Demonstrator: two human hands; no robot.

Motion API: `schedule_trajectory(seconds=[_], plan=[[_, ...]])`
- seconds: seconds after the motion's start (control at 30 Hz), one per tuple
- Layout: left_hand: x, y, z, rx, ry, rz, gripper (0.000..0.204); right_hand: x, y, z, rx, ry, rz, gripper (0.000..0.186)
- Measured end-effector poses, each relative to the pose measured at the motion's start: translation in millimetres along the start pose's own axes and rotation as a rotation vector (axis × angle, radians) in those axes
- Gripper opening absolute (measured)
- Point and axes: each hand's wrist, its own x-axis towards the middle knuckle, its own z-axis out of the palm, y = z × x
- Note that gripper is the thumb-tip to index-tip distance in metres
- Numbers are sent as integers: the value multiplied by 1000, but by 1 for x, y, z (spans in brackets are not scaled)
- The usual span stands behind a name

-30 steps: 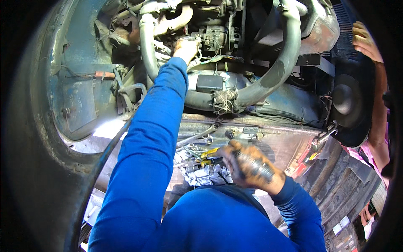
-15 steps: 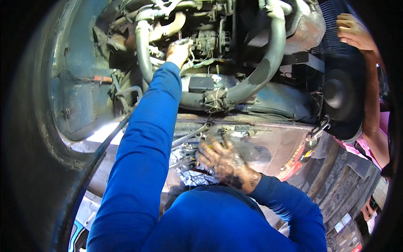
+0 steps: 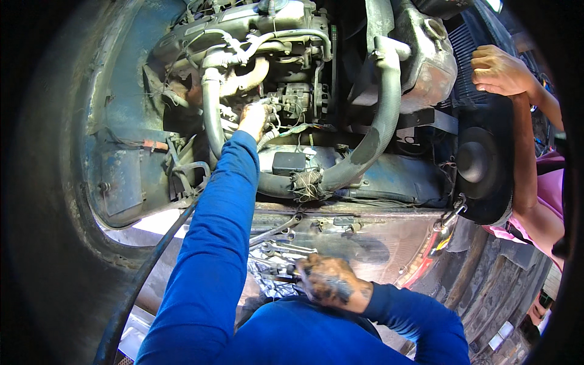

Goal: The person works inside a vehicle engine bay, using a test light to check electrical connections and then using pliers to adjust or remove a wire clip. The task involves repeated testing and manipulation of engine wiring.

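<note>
Left hand (image 3: 253,117) far, at engine (image 3: 298,98); cannot tell finger state. Right hand (image 3: 331,282) near, beside tools (image 3: 292,248), fingers curled; pinch unclear.

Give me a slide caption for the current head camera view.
Left hand deep in a worn engine bay, dark-smudged right hand near the wrenches.

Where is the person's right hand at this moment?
In the head view, the right hand is just right of centre in the lower half, beside the wrenches and close to the blue shirt.
</note>
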Motion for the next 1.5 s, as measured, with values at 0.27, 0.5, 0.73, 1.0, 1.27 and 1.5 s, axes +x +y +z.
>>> schedule_trajectory(seconds=[0.27, 0.5, 0.73, 1.0, 1.27, 1.5], plan=[[-14, 7, 7, -36, -36, 8, 24, -72, 5, -83, 88, 204, 140, 22], [6, -7, 1, 226, -18, 196, 28, -67, -23, -113, 1191, 398, -420, 73], [1, -4, 6, 231, 6, 214, 35, 41, -23, -145, 1547, 403, -50, 41], [-15, 5, 0, 702, -17, 671, 34, 173, 28, -150, 1967, 319, 124, 29], [-21, 5, -6, 199, -296, 411, 35, 179, 36, -147, 2060, 153, 71, 43], [-34, 20, 2, 119, -333, 366, 35, 180, 38, -147, 2109, 168, 58, 48]])
